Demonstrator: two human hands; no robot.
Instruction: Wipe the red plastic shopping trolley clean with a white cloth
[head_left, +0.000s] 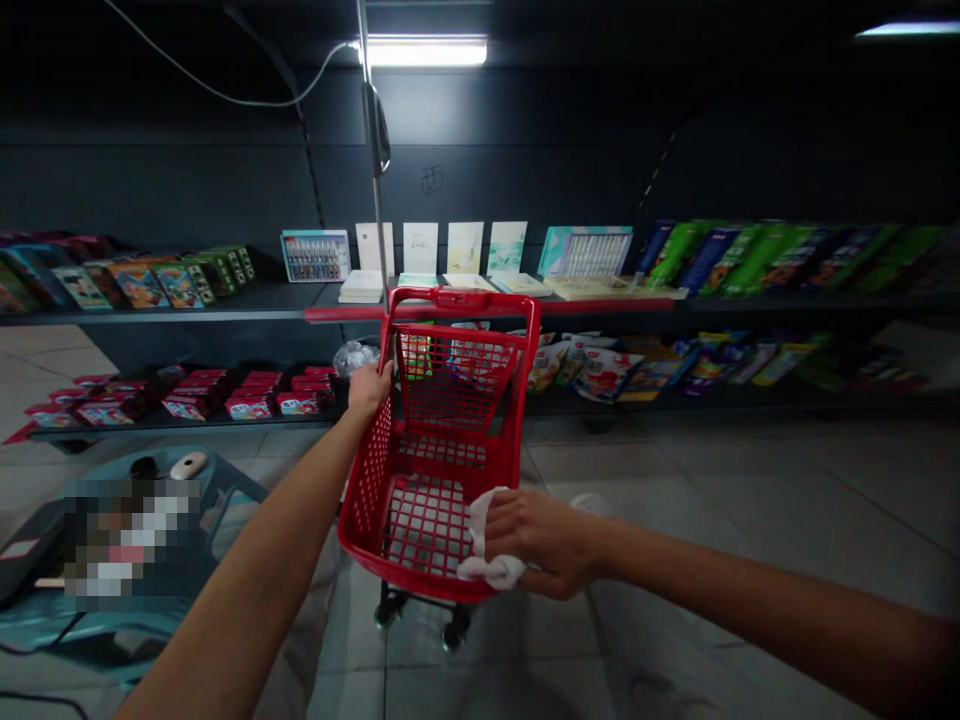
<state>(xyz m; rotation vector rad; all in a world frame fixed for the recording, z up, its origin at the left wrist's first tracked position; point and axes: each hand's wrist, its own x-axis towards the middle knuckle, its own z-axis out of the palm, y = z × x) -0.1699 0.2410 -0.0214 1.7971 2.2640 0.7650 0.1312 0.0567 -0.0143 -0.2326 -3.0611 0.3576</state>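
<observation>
A red plastic shopping cart (431, 578) on black casters stands in front of me, its basket made of open grid. My left hand (369, 388) is closed around the cart's left upper side, below the handle. In my right hand (534, 535) is a white cloth (495, 570), bunched under the fingers and pressed against the right part of the near rim. Part of the cloth hangs into the basket. The basket floor shows its bare grid. Palm and fingertips of the right hand are hidden.
Behind the cart, a dark shelf (487, 312) holds notebooks, pen sets and green snack bags (686, 255). More bags and red boxes (255, 393) fill the lower shelf. A teal plastic stool (232, 475) with items on it stands at left. A thin metal pole (379, 215) rises behind the cart.
</observation>
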